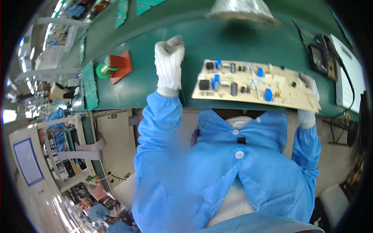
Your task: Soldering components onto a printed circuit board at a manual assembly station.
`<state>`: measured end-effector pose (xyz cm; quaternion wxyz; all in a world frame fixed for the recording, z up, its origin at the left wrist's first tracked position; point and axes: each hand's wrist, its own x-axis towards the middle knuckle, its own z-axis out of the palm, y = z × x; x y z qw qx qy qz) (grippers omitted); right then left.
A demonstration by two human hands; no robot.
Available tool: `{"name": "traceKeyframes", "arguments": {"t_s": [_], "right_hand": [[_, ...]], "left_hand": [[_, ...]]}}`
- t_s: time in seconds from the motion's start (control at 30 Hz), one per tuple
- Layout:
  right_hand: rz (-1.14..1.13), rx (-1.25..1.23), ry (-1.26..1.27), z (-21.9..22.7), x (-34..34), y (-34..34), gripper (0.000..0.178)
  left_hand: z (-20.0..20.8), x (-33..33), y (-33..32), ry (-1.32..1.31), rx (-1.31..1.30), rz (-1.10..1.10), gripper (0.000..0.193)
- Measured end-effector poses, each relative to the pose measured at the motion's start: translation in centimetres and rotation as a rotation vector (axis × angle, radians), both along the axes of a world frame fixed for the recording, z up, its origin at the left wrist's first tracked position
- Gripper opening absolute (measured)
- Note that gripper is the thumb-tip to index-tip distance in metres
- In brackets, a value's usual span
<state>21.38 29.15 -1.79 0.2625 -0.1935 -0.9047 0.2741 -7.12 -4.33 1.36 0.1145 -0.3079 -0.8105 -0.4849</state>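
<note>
A cream circuit board (256,84) fitted with blue, black and grey parts is held near the front edge of the green bench. My right hand (309,86), in a pale glove, grips its right end, the fingers on the top face and the rest partly hidden beneath. To the left of the board and apart from it, my left hand (169,64) is raised over the bench in a striped white glove. Its fingers are curled closed; whatever lies inside them, if anything, is hidden.
A red stand with a green-rimmed spool (104,71) is left of my left hand. A foil-covered hood (243,11) hangs at the far side. To the right are a black device with a cable (322,56) and a white panel (349,73). Green circuit boards (89,86) line the left.
</note>
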Motion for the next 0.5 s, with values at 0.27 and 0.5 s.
{"name": "traceKeyframes", "arguments": {"t_s": [0.27, 0.5], "right_hand": [[0.132, 0.309, 0.060, 2.7, -0.5, -1.3, 0.036], [0.287, 0.622, 0.124, 3.1, -5.0, 2.6, 0.036]], "left_hand": [[3.1, -17.1, 2.7, -0.255, -0.237, 0.664, 0.053], [1.8, -25.6, 2.4, -0.214, -0.611, 0.816, 0.070]]}}
